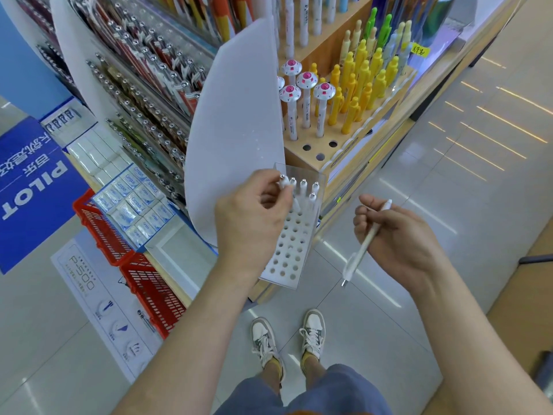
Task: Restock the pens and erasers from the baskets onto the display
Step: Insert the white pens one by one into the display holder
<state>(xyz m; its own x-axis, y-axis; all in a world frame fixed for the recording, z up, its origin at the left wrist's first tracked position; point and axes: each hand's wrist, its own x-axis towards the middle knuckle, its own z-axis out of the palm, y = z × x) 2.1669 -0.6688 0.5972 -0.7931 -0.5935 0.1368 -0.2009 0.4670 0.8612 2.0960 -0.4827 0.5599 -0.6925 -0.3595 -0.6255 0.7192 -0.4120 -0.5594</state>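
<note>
Left hand (251, 217): fingers pinching white pen (284, 183) at far row of perforated pen holder (291, 247). Right hand (398, 238): gripping loose white pen (366, 241), tip down. Red baskets (128, 259) on floor left, beside erasers (134, 205).

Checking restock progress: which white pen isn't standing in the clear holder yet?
The white pen held in the right hand, off to the holder's right.

Glossy tiled floor (434, 181), matt wooden pen block (302, 158), clear acrylic holder (299, 235), red plastic baskets (143, 283), white plastic pen (363, 244) with metal tip
</note>
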